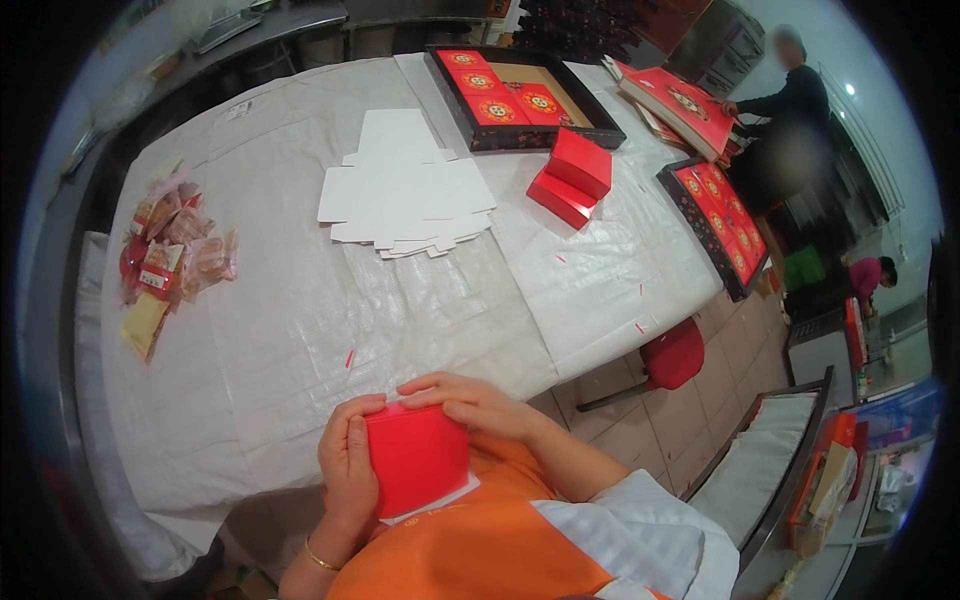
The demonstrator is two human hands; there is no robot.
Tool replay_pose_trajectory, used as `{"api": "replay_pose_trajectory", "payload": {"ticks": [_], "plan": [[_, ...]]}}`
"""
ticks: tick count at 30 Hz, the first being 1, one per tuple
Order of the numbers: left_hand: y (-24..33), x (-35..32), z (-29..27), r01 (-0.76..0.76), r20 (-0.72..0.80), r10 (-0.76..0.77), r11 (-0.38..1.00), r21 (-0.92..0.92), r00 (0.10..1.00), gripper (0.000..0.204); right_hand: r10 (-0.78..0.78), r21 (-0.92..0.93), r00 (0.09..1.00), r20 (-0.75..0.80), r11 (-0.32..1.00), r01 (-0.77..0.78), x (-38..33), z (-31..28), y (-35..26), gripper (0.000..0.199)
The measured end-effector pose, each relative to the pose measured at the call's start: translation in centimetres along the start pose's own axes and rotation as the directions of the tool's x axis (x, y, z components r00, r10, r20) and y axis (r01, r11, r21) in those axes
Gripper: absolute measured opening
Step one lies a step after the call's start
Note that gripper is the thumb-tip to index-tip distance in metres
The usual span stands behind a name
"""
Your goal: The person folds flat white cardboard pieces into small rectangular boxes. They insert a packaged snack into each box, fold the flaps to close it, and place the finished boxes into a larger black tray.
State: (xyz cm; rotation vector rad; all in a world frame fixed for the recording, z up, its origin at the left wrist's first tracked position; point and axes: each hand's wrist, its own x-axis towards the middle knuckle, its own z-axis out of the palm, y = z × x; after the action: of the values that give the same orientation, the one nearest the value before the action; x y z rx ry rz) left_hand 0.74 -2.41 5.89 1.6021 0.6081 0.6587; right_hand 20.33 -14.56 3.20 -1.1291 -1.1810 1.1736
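A red cardboard box (418, 460) is held close against my orange apron, just off the table's near edge. A white strip shows along its lower end. My left hand (350, 455) wraps its left side, with the thumb along the edge. Over the top and right corner lies my right hand (475, 403), fingers bent across the far edge. Further off on the table lies a stack of flat white cardboard blanks (405, 190). To the right of it, two red boxes (570, 180) rest one against the other.
Wrapped snack packets (180, 250) lie heaped at the left. A black tray (490, 140) of patterned red boxes stands at the far side, another tray (735, 285) at the right edge. A person (795, 110) handles large red boxes (680, 105). A red stool (672, 352) stands beside the table.
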Motion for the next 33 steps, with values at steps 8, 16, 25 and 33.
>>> {"api": "replay_pose_trajectory", "payload": {"ticks": [8,16,25,33], "plan": [[-0.5,0.2,0.1,-0.008,0.021,0.009,0.999,-0.034,1.000,0.022,-0.054,-0.222,0.964,-0.260,0.975,-0.005,0.2,2.2,-0.7,0.030],[-0.8,-0.9,-0.6,-0.072,-0.003,0.072,0.995,0.074,0.997,0.018,-0.089,-0.259,0.942,-0.324,0.966,0.002,1.1,3.5,0.1,0.030],[-0.9,-1.1,-0.6,-0.073,-0.108,0.083,0.993,0.095,0.991,0.019,-0.006,-0.188,0.886,-0.464,0.978,-0.091,1.2,5.9,0.5,0.037],[0.3,1.7,-1.6,-0.084,-0.110,0.090,0.995,0.054,0.990,0.019,-0.048,-0.236,0.904,-0.425,0.970,-0.060,3.6,4.5,-2.8,0.036]]}}
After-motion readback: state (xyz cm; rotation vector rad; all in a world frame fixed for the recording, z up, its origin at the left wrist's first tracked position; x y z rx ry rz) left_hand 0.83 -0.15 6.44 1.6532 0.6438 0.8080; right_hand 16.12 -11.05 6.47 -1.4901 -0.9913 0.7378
